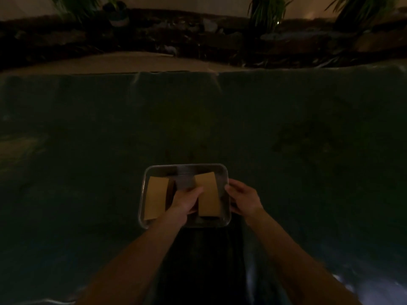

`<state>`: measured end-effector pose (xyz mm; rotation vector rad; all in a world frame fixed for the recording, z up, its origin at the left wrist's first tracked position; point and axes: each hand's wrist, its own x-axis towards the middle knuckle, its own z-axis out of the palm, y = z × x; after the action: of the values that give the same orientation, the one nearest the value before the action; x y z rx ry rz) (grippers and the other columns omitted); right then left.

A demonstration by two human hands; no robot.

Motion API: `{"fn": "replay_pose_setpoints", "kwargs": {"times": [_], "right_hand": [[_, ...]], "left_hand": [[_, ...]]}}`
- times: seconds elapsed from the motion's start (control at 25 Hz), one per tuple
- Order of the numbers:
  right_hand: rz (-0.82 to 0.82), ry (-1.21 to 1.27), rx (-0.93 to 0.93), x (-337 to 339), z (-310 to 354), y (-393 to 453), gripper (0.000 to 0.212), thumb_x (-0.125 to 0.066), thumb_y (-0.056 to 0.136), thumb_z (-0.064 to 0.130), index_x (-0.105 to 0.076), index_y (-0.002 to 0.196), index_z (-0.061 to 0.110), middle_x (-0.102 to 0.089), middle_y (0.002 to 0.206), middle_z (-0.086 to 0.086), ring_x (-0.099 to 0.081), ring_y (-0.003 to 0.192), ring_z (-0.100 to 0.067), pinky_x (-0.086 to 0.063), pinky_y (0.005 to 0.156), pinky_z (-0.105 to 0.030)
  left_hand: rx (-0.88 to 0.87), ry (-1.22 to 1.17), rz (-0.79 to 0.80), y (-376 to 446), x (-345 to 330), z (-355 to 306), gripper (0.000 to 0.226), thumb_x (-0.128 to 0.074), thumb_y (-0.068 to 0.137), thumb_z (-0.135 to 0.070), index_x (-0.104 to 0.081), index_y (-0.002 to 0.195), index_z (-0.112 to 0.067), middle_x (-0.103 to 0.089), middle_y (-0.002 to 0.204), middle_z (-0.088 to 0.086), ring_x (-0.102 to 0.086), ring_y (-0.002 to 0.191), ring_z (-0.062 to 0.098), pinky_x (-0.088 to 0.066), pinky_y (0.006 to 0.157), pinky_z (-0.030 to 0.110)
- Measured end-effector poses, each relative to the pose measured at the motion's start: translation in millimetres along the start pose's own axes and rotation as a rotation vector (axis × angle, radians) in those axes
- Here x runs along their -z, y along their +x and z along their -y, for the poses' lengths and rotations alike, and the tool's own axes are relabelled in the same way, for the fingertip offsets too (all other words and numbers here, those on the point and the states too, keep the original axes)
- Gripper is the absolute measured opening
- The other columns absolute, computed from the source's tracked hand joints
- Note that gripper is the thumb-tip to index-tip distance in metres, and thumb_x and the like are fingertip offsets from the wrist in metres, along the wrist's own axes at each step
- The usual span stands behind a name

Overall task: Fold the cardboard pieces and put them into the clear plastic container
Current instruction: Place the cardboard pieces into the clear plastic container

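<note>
The container (185, 166) stands on a green cloth (88, 128). Inside lie two cardboards, one left (155, 199), one right (209, 197). The left hand (187, 200) reaches between them, touching the right cardboard; its grip I cannot tell. The right hand (243, 199) curls on the container's right rim.

Both forearms out front, left grip (187, 200) flat with fingers straight-ish, right grip (243, 198) curled inward, too dark for more.
</note>
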<state>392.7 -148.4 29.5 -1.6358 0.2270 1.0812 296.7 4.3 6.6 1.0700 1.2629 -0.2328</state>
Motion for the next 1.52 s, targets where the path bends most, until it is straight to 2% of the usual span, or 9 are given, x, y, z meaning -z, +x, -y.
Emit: {"fn": "replay_pose_setpoints", "kwargs": {"times": [0.16,0.28,0.36,0.48,0.72,0.96,1.16,1.32,1.52], "right_hand": [[-0.008,0.037,0.045,4,-6,13,0.019,-0.067,0.089,0.020,-0.073,0.102,0.033,-0.074,0.095,-0.002,-0.072,0.079,-0.015,-0.056,0.057,-0.028],[-0.009,0.024,0.056,5,-12,18,0.017,-0.069,0.088,0.025,-0.075,0.097,0.038,-0.074,0.101,-0.004,-0.071,0.091,-0.023,-0.056,0.062,-0.030],[-0.006,0.017,0.052,6,-14,20,0.018,-0.069,0.088,0.026,-0.074,0.100,0.038,-0.072,0.107,-0.007,-0.069,0.098,-0.028,-0.056,0.067,-0.033],[-0.006,0.025,0.045,6,-14,19,0.018,-0.069,0.088,0.026,-0.073,0.101,0.037,-0.071,0.108,-0.009,-0.068,0.099,-0.029,-0.057,0.067,-0.034],[-0.023,0.042,0.036,5,-12,15,0.016,-0.071,0.087,0.027,-0.074,0.096,0.039,-0.071,0.095,-0.009,-0.067,0.079,-0.019,-0.055,0.056,-0.026],[-0.023,0.038,0.035,4,-11,16,0.019,-0.069,0.089,0.026,-0.072,0.106,0.034,-0.069,0.096,-0.014,-0.064,0.077,-0.020,-0.053,0.057,-0.026],[-0.041,0.044,0.043,3,-12,16,0.020,-0.068,0.089,0.025,-0.072,0.108,0.031,-0.069,0.082,-0.005,-0.064,0.066,-0.014,-0.051,0.048,-0.021],[-0.069,0.051,0.050,1,-13,16,0.017,-0.068,0.090,0.023,-0.073,0.104,0.032,-0.069,0.071,0.002,-0.063,0.060,-0.011,-0.051,0.048,-0.022],[-0.069,0.024,0.013,1,-8,4,0.016,-0.069,0.088,0.029,-0.072,0.103,0.030,-0.070,0.084,0.000,-0.065,0.072,-0.014,-0.052,0.049,-0.023]], "left_hand": [[-0.050,0.127,-0.051,16,-8,9,0.037,-0.075,0.077,-0.038,-0.055,0.107,-0.031,-0.059,0.109,0.000,-0.055,0.099,0.022,-0.049,0.087,0.041],[-0.048,0.180,-0.045,19,-19,12,0.022,-0.072,0.079,-0.040,-0.055,0.090,-0.034,-0.056,0.095,-0.007,-0.052,0.089,0.016,-0.046,0.088,0.042],[-0.056,0.207,-0.045,19,-24,12,0.017,-0.070,0.082,-0.040,-0.054,0.084,-0.033,-0.056,0.091,-0.007,-0.050,0.082,0.013,-0.042,0.081,0.038],[-0.112,0.267,-0.046,20,-28,15,0.012,-0.066,0.086,-0.038,-0.056,0.084,-0.033,-0.055,0.089,-0.008,-0.048,0.078,0.008,-0.036,0.077,0.034],[-0.285,0.441,-0.149,20,-34,21,0.014,-0.062,0.091,-0.035,-0.058,0.078,-0.032,-0.057,0.083,-0.012,-0.049,0.076,0.005,-0.035,0.075,0.029],[-0.296,0.509,-0.172,25,-37,24,0.016,-0.059,0.092,-0.038,-0.060,0.078,-0.030,-0.056,0.080,-0.010,-0.052,0.078,0.009,-0.040,0.075,0.030],[-0.318,0.554,-0.206,26,-41,26,0.019,-0.059,0.093,-0.033,-0.057,0.075,-0.029,-0.053,0.076,-0.012,-0.051,0.072,0.007,-0.040,0.072,0.029],[-0.350,0.635,-0.206,24,-42,25,0.025,-0.055,0.096,-0.031,-0.053,0.071,-0.028,-0.053,0.073,-0.010,-0.049,0.067,0.004,-0.035,0.060,0.022],[-0.334,0.676,-0.147,18,-38,19,0.014,-0.054,0.097,-0.031,-0.056,0.083,-0.026,-0.052,0.082,-0.009,-0.048,0.077,0.008,-0.036,0.074,0.027]]}}
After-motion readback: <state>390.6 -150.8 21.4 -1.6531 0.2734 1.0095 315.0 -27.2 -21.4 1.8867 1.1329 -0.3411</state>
